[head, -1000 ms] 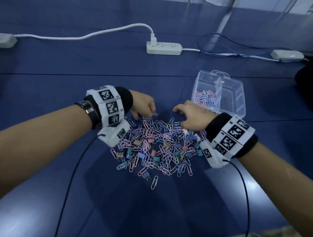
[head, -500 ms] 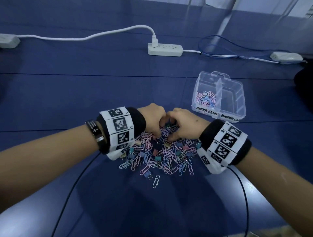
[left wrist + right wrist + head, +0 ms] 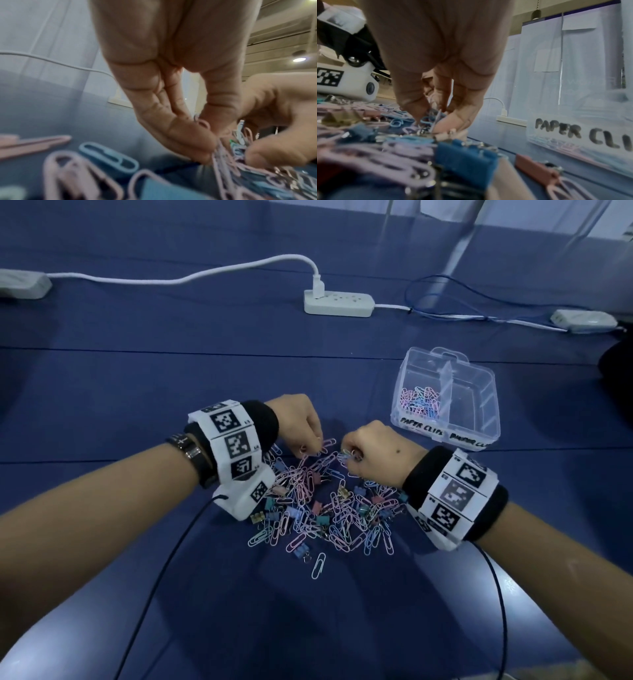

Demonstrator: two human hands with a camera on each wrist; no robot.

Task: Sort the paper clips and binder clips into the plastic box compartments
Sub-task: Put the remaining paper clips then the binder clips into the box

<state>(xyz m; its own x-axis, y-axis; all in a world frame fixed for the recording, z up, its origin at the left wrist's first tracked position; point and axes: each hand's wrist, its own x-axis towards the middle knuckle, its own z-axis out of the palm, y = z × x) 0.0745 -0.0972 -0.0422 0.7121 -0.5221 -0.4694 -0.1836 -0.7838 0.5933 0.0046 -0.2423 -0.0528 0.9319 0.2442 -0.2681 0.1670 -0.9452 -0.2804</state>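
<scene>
Both hands pinch paper clips (image 3: 327,445) at the pile's far edge; the plastic box (image 3: 445,428) stands nearest the right hand (image 3: 373,451), across from the left hand (image 3: 301,419).

Head view high above; wrist views low, close, sharing clip pile (image 3: 322,501).

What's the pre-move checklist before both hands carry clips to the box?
1. Left hand pinches pastel wire paper clips: ok.
2. Right hand pinches clips only, no binder clip caught: cannot tell.
3. Clear plastic compartment box open: ok.
4. Its PAPER CLIPS compartment has room: ok.
5. Path from the mixed clip pile to the box unobstructed: ok.
</scene>
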